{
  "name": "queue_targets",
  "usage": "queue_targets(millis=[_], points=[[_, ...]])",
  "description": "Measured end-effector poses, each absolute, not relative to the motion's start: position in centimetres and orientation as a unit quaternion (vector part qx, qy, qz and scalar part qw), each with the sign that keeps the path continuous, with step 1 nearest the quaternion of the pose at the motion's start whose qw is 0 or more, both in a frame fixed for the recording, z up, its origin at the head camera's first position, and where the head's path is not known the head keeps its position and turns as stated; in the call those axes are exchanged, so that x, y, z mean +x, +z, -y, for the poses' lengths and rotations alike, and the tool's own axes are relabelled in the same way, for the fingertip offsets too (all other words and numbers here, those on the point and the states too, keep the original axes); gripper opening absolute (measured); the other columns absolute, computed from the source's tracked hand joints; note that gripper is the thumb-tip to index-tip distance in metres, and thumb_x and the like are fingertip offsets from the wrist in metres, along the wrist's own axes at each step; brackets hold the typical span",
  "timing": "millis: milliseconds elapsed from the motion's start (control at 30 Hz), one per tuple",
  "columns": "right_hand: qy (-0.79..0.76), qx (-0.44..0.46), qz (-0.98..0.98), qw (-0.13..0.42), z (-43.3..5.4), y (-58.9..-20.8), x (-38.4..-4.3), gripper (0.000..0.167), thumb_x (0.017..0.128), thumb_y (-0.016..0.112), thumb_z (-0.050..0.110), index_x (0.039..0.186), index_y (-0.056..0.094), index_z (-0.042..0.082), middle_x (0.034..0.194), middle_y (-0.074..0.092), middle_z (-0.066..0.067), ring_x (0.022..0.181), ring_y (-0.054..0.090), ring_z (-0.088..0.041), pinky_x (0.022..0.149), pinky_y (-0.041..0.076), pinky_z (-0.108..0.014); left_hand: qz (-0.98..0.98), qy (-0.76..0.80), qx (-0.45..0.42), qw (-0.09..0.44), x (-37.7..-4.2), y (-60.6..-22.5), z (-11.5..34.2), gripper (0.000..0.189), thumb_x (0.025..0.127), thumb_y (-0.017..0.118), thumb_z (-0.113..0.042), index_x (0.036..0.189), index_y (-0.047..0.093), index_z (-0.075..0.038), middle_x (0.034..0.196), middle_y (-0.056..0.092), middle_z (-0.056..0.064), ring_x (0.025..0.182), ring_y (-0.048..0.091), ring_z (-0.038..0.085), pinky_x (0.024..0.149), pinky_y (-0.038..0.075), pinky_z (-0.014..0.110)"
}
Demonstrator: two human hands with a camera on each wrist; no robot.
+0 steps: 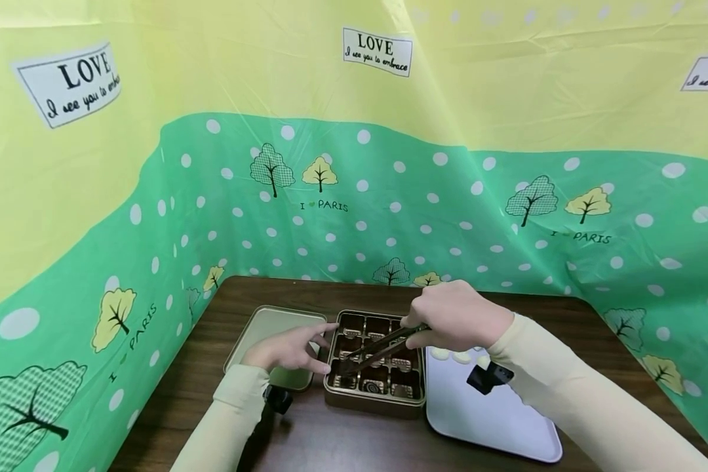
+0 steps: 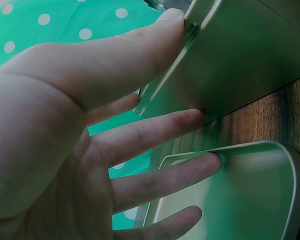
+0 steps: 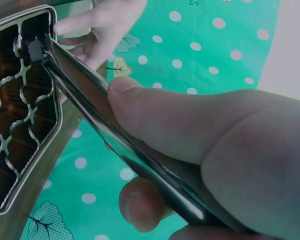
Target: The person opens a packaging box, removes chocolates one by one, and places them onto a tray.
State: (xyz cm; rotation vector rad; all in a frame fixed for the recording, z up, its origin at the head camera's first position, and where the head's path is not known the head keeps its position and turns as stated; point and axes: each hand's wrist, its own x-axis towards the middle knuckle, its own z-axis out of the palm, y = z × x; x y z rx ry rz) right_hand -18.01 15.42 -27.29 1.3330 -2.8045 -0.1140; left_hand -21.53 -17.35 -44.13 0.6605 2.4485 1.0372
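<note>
My right hand (image 1: 451, 318) grips metal tongs (image 3: 120, 142), whose tips reach down into a near-left compartment of the square tin (image 1: 374, 403). A small dark block (image 3: 36, 50) shows at the tips; whether it is a separate piece or part of the tongs I cannot tell. The tin holds a shiny brown divided insert (image 3: 26, 77). At the tin's left side is my left hand (image 1: 289, 347), its thumb touching the rim and its fingers spread and fairly straight. Those fingers reach over the pale lid (image 2: 250, 190), which lies beside the tin.
Right of the tin lies a white tray (image 1: 490, 419) with several small pale pieces (image 1: 461, 357) near its far end, partly behind my right wrist. Everything rests on a dark wooden table (image 1: 330, 439). A green and yellow printed curtain (image 1: 354, 216) stands behind and at the sides.
</note>
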Motion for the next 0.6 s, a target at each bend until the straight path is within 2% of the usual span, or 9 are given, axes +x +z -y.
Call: queue_targets(millis=[200,333,500,600], points=[[-0.028,0.415,0.909,0.005,-16.4,-26.5,-17.9,0.029,0.091,0.081,0.044,0.114,0.084,0.025,0.103,0.08,0.013,0.065,0.061,0.001,0.051,0.048,-0.028,-0.878,0.368,0.233,0.199,-21.6,-44.0,17.3,0.093,0.09,0.086,-0.025,0.166,0.033,-0.015,0.137,0.066,0.011,0.109,0.069,0.029,0.089,0.056,0.042],[-0.028,0.409,0.912,0.006,-17.2,-26.0,-17.7,0.029,0.092,0.08,0.044,0.115,0.084,0.026,0.1,0.08,0.013,0.059,0.054,0.003,0.048,0.044,-0.026,-0.881,0.36,0.237,0.198,-21.5,-44.0,17.3,0.094,0.09,0.086,-0.026,0.165,0.033,-0.014,0.137,0.067,0.011,0.11,0.068,0.03,0.091,0.057,0.043],[-0.014,0.4,0.916,0.006,-18.4,-25.4,-17.5,0.029,0.093,0.079,0.044,0.116,0.083,0.028,0.104,0.08,0.012,0.062,0.054,0.005,0.047,0.042,-0.026,-0.88,0.359,0.241,0.196,-21.5,-44.1,17.3,0.094,0.089,0.087,-0.025,0.165,0.033,-0.012,0.136,0.067,0.012,0.109,0.069,0.03,0.091,0.057,0.043],[-0.01,0.392,0.92,0.009,-19.4,-25.1,-17.4,0.029,0.092,0.08,0.043,0.117,0.083,0.027,0.092,0.078,0.015,0.062,0.054,0.002,0.05,0.042,-0.026,-0.879,0.362,0.24,0.197,-21.5,-44.2,17.3,0.094,0.089,0.087,-0.025,0.165,0.033,-0.012,0.136,0.067,0.011,0.109,0.069,0.03,0.091,0.057,0.043]])
